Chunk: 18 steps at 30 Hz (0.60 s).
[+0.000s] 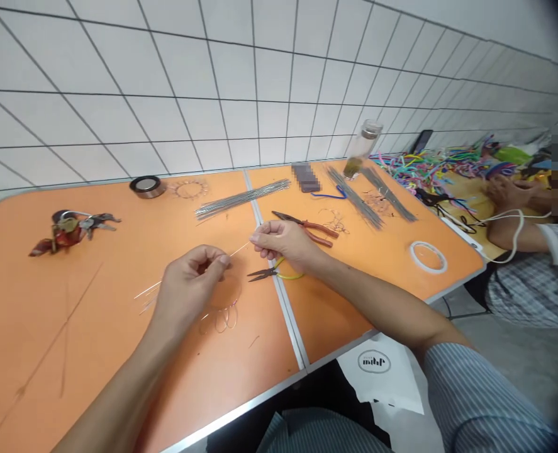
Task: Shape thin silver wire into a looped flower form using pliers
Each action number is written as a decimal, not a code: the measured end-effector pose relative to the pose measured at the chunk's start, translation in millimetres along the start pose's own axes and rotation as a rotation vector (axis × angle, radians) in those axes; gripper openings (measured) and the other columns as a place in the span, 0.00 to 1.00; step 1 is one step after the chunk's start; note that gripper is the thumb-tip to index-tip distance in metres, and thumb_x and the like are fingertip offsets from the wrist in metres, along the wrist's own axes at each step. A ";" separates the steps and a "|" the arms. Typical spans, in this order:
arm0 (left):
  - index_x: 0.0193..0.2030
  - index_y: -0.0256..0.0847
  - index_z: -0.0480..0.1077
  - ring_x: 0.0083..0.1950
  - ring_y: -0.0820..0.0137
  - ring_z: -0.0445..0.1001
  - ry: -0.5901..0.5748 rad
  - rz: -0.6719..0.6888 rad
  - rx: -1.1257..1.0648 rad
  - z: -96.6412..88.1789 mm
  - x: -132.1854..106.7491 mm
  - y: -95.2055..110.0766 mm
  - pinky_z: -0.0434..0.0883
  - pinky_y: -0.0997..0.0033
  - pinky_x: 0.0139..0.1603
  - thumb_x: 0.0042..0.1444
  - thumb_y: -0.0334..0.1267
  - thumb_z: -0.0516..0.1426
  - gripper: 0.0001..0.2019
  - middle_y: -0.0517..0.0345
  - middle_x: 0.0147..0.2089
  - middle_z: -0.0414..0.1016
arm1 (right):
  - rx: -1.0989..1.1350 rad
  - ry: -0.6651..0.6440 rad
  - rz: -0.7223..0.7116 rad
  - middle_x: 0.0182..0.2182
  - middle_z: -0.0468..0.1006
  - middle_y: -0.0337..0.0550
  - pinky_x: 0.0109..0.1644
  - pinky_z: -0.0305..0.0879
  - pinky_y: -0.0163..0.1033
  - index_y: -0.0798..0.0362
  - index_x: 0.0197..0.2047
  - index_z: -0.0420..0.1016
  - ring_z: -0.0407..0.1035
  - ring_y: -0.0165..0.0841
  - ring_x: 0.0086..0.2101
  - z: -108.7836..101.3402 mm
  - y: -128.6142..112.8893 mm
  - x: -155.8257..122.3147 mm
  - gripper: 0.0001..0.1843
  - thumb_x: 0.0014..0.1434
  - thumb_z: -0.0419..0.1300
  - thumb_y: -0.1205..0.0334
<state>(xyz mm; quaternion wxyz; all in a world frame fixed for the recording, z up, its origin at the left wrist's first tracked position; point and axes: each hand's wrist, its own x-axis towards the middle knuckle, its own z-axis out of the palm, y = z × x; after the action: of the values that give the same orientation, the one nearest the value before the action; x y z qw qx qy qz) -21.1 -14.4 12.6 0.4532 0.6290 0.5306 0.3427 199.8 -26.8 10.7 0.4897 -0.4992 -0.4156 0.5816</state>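
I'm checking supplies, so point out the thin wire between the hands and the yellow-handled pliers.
Thin wire (pixel 239 250): head view, on its exposed stretch.
Yellow-handled pliers (pixel 273 272): head view, on the pivot.

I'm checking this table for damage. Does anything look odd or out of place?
Yes: two long dark lines cross on the left of the orange tabletop, looking like scratches or cracks, though I can't tell which. A short, thin scrap also lies alone toward the front edge.

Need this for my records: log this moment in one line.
left hand: pinches wire | right hand: pinches same wire | nearby: yellow-handled pliers
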 end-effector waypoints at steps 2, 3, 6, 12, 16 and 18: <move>0.34 0.42 0.79 0.35 0.66 0.74 0.006 -0.025 0.018 -1.2 -0.4 -0.3 0.69 0.69 0.37 0.54 0.45 0.66 0.09 0.58 0.32 0.79 | -0.013 -0.021 0.000 0.30 0.81 0.37 0.32 0.67 0.33 0.50 0.34 0.77 0.71 0.28 0.29 3.4 3.8 0.3 0.26 0.43 0.84 0.46; 0.35 0.43 0.79 0.35 0.66 0.74 0.011 -0.041 0.023 -1.7 -0.6 -0.2 0.69 0.69 0.38 0.53 0.45 0.67 0.09 0.58 0.32 0.79 | -0.036 -0.037 -0.011 0.30 0.81 0.37 0.33 0.68 0.33 0.50 0.36 0.78 0.71 0.28 0.29 3.9 4.8 1.1 0.26 0.45 0.83 0.45; 0.36 0.44 0.79 0.36 0.66 0.73 0.027 -0.110 0.050 -2.6 -3.0 3.4 0.68 0.69 0.38 0.54 0.46 0.67 0.09 0.61 0.31 0.78 | -0.217 -0.045 -0.111 0.35 0.83 0.39 0.39 0.72 0.36 0.50 0.39 0.79 0.75 0.31 0.33 -16.0 -3.6 5.8 0.20 0.55 0.78 0.45; 0.35 0.45 0.79 0.37 0.66 0.73 0.062 -0.135 0.030 -1.3 -9.0 11.5 0.66 0.69 0.39 0.53 0.46 0.66 0.08 0.63 0.32 0.78 | -1.170 0.886 -0.309 0.60 0.83 0.51 0.67 0.65 0.48 0.50 0.59 0.82 0.73 0.45 0.59 -196.7 -76.7 -15.0 0.16 0.70 0.61 0.63; 0.35 0.45 0.80 0.37 0.62 0.76 -0.010 -0.118 0.079 1.0 -9.4 9.9 0.67 0.68 0.38 0.51 0.50 0.66 0.11 0.61 0.32 0.80 | -1.206 1.055 -0.002 0.60 0.83 0.61 0.66 0.66 0.52 0.58 0.64 0.79 0.74 0.52 0.59 -299.6 -93.1 -43.5 0.27 0.62 0.69 0.64; 0.35 0.45 0.80 0.36 0.62 0.76 -0.020 -0.101 0.080 3.3 -11.2 9.8 0.68 0.67 0.39 0.51 0.51 0.66 0.12 0.60 0.31 0.79 | -1.159 1.063 0.054 0.56 0.85 0.60 0.66 0.68 0.51 0.59 0.60 0.82 0.76 0.51 0.57 -320.3 -79.6 -48.1 0.25 0.60 0.72 0.62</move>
<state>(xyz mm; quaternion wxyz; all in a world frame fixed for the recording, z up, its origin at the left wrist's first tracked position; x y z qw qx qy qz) -16.9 -26.3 21.2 0.4499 0.6221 0.5705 0.2917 529.6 -62.1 46.5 0.2702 -0.8962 -0.3504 -0.0329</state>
